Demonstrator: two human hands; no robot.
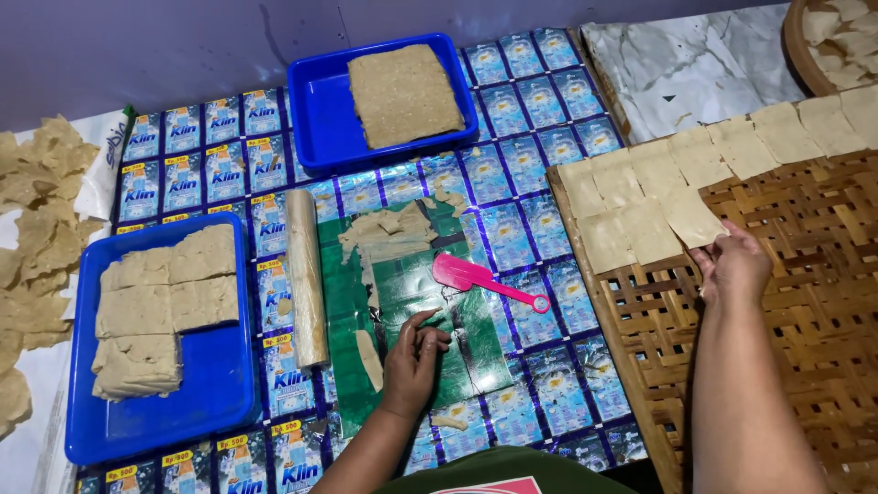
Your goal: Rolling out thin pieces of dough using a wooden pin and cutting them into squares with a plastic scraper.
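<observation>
One thin dough square [692, 218] at centre right on woven bamboo tray [805, 274], right hand [734, 265] fingertips pinching its lower edge. Likely limp, tearable; support broadly. Left hand [413, 357] loosely curled, empty, on green sheet [476, 338].

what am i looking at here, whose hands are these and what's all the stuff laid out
This is one picture from a camera worn on a person's head, looking down at their own two bare hands; there is no machine. The left hand rests with bent fingers on a green plastic sheet and holds nothing. The right hand touches the edge of a thin pale square of dough, one of several laid in rows on a woven bamboo rack. On the sheet lie dough scraps and a pink plastic scraper, with a plastic-wrapped rolling pin beside it. Two blue plastic trays hold slabs of dough.
</observation>
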